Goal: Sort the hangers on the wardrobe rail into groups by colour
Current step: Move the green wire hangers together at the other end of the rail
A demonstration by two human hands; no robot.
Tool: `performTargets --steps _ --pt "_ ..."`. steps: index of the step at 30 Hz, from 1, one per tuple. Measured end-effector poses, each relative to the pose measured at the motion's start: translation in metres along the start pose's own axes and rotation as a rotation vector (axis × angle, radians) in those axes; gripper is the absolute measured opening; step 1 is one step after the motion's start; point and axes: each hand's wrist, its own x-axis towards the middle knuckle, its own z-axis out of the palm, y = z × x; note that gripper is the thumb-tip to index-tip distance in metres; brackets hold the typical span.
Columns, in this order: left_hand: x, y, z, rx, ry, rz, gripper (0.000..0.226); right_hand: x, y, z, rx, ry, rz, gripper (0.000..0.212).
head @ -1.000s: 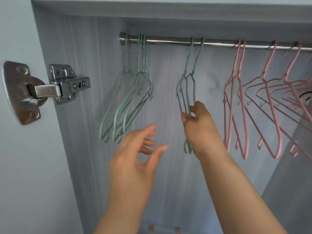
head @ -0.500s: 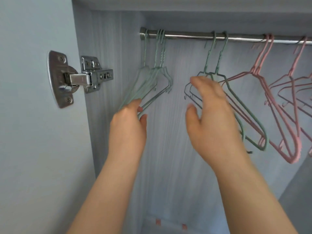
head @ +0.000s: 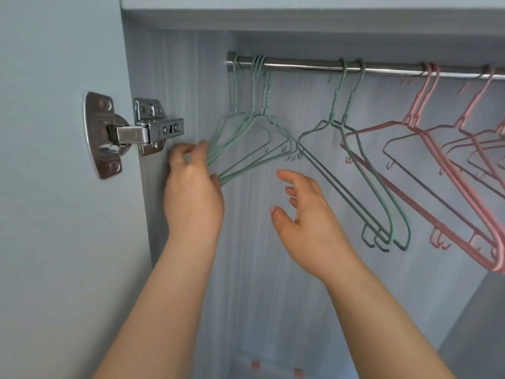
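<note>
Right hand (head: 306,222) now loose, off green wire hangers (head: 382,192); left hand (head: 191,195) around leftmost bunch (head: 254,149)

A round silver metal wardrobe rail (head: 300,66) carries a cluster of thin mint-green wire hangers (head: 262,119) at its left end, swung leftward, their lower tips pinched in the left hand (head: 191,195). Two more green wire hangers (head: 338,124) hang apart further right, then pink wire hangers (head: 415,119).
</note>
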Motion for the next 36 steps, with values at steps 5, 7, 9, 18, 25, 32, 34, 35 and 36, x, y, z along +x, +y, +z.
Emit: performTargets --steps 5,7,9,18,25,32,34,35,36 --pt "0.008 -0.008 0.001 0.058 -0.134 -0.024 0.025 0.006 0.008 0.005 0.058 -0.003 0.025 0.049" --pt "0.008 -0.007 0.001 0.045 -0.141 -0.004 0.019 0.008 0.009 0.007 0.079 -0.012 0.026 0.048" --pt "0.006 -0.006 0.003 0.009 -0.112 0.050 0.021 0.009 0.011 0.008 0.096 -0.016 0.025 0.048" --pt "0.030 0.051 -0.007 -0.163 0.142 0.280 0.019 0.007 0.020 0.009 0.117 -0.043 0.005 0.046" --pt "0.063 0.086 0.024 -0.007 -0.077 0.176 0.022 -0.007 0.035 0.004 0.100 -0.076 0.029 0.047" --pt "0.014 0.053 0.045 -0.052 -0.134 0.155 0.019 -0.017 0.074 -0.009 0.132 -0.106 0.151 0.043" --pt "-0.008 0.036 0.046 -0.118 -0.134 0.150 0.018 -0.019 0.095 -0.010 0.170 -0.125 0.246 0.040" --pt "-0.019 0.027 0.046 -0.155 -0.139 0.144 0.018 -0.021 0.108 -0.010 0.177 -0.131 0.296 0.039" --pt "-0.031 0.016 0.046 -0.186 -0.145 0.132 0.018 -0.023 0.122 -0.010 0.184 -0.126 0.344 0.038"
